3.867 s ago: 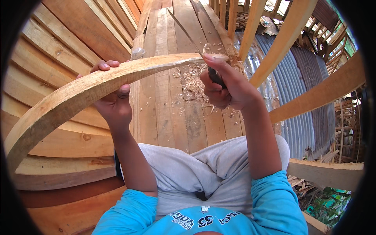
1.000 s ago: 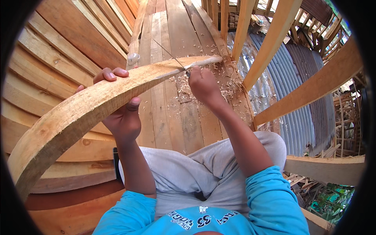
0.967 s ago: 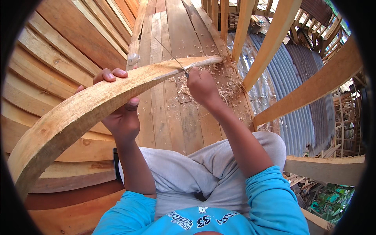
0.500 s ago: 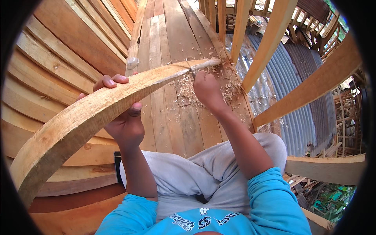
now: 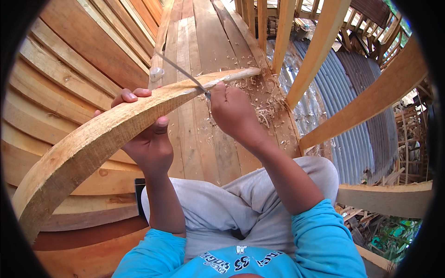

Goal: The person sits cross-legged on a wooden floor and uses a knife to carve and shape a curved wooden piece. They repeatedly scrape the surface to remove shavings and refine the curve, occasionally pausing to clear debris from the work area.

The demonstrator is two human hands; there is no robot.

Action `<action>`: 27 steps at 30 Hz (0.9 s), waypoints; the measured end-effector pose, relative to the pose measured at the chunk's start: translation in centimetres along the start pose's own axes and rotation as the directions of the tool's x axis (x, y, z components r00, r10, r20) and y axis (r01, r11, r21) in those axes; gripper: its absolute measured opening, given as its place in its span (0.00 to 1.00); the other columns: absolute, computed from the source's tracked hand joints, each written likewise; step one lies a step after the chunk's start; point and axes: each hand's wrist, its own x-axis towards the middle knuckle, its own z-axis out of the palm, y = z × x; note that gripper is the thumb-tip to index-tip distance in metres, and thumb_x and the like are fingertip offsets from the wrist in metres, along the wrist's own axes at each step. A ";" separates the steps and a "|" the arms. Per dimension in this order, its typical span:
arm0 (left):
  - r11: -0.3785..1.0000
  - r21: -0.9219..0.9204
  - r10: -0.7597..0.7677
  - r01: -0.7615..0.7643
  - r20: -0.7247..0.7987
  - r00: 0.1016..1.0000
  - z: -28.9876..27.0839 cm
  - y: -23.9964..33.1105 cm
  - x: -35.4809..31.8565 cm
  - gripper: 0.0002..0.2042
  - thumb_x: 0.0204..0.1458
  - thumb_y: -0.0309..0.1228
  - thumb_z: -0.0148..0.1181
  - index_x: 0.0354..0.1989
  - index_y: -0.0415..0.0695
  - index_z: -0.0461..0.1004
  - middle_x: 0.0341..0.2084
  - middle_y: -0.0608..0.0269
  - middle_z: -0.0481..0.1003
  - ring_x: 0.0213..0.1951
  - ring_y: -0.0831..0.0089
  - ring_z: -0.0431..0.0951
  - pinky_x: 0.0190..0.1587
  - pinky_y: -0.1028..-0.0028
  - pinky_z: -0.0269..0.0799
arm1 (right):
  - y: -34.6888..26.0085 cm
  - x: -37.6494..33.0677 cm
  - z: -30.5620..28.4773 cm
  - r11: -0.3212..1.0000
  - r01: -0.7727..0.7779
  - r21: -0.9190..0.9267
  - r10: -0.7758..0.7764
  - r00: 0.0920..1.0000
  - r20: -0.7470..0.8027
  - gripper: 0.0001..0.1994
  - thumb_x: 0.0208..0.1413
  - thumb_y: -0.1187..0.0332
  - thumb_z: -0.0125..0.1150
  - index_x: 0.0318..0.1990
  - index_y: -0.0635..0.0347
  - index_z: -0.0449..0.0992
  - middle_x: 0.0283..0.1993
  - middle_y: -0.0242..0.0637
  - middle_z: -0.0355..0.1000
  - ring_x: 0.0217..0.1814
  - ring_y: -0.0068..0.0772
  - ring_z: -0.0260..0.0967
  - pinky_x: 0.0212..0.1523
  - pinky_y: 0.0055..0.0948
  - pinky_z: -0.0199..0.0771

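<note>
A long wooden beam (image 5: 99, 125), bowed in shape, runs from the lower left up to the right in front of me. My left hand (image 5: 150, 139) grips it near the middle, fingers over the far side and thumb on the near side. My right hand (image 5: 234, 111) is closed round the handle of a knife (image 5: 181, 72), mostly hidden in the fist. The long thin blade lies across the beam and points up and left. Just right of the blade, the beam's edge looks paler and freshly cut.
Curled wood shavings (image 5: 266, 113) litter the plank floor (image 5: 185, 148) under the beam's far end. A clear, rounded object (image 5: 156, 74) lies by the left plank wall (image 5: 69, 69). Upright wooden posts (image 5: 320, 51) stand on the right, with corrugated metal sheets (image 5: 338, 106) beyond.
My right hand has drawn the knife left and toward me along the beam. More of the blade shows now. My left hand and the beam have stayed almost in place.
</note>
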 end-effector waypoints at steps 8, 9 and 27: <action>1.000 0.012 0.000 0.000 -0.037 0.999 1.3 0.6 -0.6 0.50 0.50 0.20 0.67 0.72 0.62 0.35 0.51 0.59 0.63 0.55 0.65 0.69 0.62 0.58 0.69 | 2.3 1.1 -1.2 0.992 -0.100 0.082 0.101 0.995 -0.006 0.29 0.65 0.56 0.34 0.26 0.73 0.75 0.30 0.65 0.74 0.37 0.68 0.73 0.46 0.56 0.70; 1.000 0.015 -0.010 0.011 -0.072 0.997 1.4 0.9 -0.6 0.50 0.50 0.19 0.67 0.72 0.62 0.35 0.51 0.59 0.63 0.55 0.65 0.69 0.61 0.59 0.70 | 0.0 0.3 -1.4 0.997 -0.053 0.063 0.048 0.996 0.081 0.29 0.65 0.57 0.34 0.26 0.73 0.75 0.30 0.65 0.73 0.37 0.68 0.73 0.46 0.55 0.70; 0.992 0.058 -0.100 0.109 -0.127 0.987 -3.7 -0.5 1.2 0.31 0.59 0.60 0.49 0.62 0.49 0.60 0.47 0.54 0.72 0.60 0.51 0.69 0.65 0.48 0.66 | 3.0 1.0 1.1 0.984 0.018 0.178 -0.024 0.999 0.033 0.32 0.68 0.52 0.36 0.16 0.67 0.66 0.12 0.43 0.61 0.17 0.41 0.58 0.28 0.46 0.62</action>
